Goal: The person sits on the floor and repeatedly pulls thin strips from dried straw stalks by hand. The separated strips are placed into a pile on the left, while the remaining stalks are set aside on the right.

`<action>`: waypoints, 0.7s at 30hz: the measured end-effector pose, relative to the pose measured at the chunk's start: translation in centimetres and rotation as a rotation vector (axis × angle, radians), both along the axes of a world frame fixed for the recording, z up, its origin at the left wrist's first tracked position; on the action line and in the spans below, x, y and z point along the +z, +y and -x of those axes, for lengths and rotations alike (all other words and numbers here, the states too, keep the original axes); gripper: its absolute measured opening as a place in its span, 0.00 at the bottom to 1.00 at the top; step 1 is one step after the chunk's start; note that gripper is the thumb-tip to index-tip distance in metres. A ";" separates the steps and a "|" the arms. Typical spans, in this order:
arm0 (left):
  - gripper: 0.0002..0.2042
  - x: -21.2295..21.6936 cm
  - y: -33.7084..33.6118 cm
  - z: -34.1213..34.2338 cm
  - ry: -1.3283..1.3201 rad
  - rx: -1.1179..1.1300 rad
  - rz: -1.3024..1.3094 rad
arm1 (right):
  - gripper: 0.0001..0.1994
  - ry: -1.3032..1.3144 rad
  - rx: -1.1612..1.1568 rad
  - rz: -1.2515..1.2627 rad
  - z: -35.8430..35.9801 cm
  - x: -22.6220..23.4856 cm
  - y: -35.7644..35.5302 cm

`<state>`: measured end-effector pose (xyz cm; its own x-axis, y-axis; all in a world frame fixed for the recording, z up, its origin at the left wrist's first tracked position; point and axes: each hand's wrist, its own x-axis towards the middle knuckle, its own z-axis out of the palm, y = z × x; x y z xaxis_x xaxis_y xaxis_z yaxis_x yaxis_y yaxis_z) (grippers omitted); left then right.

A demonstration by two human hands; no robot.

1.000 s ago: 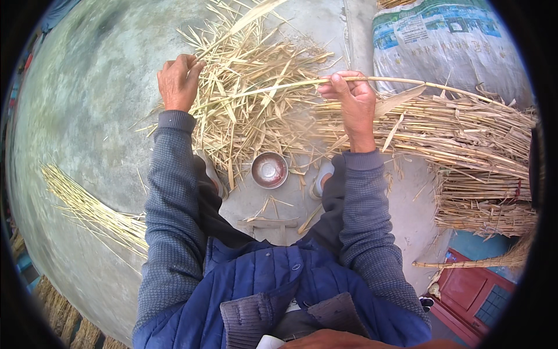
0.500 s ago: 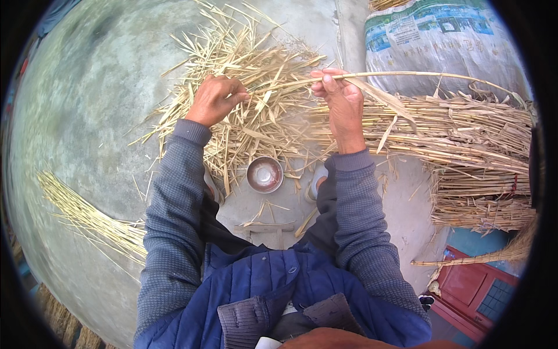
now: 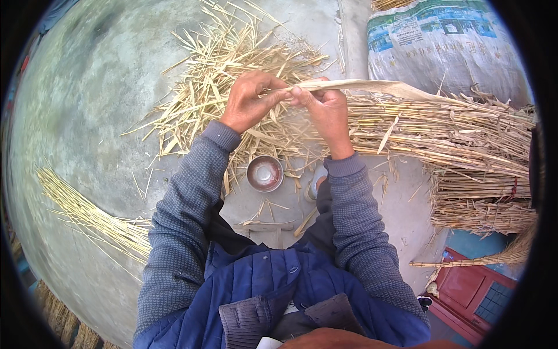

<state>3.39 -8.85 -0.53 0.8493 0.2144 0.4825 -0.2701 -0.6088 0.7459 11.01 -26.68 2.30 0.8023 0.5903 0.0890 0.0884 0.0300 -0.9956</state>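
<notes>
Over the straw pile I hold a dry stalk with a long pale leaf sheath (image 3: 383, 87), which stretches off to the right. My left hand (image 3: 251, 100) is closed in a pinch at the stalk's left part. Close beside it, my right hand (image 3: 330, 116) pinches the stalk too, thumb on top, the fingertips of both hands nearly touching. Below the hands lies a heap of loose straw and stripped leaves (image 3: 197, 104). A small metal bowl (image 3: 265, 173) stands on the ground between my feet, nearer to me than the heap.
A thick stack of dry stalks (image 3: 430, 128) lies at the right, beneath a bulging white and blue-green sack (image 3: 447, 52). Thin pale stalks (image 3: 93, 212) lie in a bundle at the left. A brush-like bundle (image 3: 488, 256) and a red wooden piece (image 3: 465, 279) are at lower right.
My left hand has moved right and my right hand slightly left, bringing them together on the stalk. The leaf sheath now stretches along the stalk instead of hanging down.
</notes>
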 end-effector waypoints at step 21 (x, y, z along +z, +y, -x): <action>0.16 0.0 4.9 1.6 0.535 -0.166 0.288 | 0.11 -0.001 -0.067 -0.132 -1.6 0.1 -1.0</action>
<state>1.76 -3.93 -0.56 0.9902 0.1167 -0.0761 0.1123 -0.3455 0.9317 12.62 -27.68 2.39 0.8392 0.5188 0.1633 0.0955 0.1551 -0.9833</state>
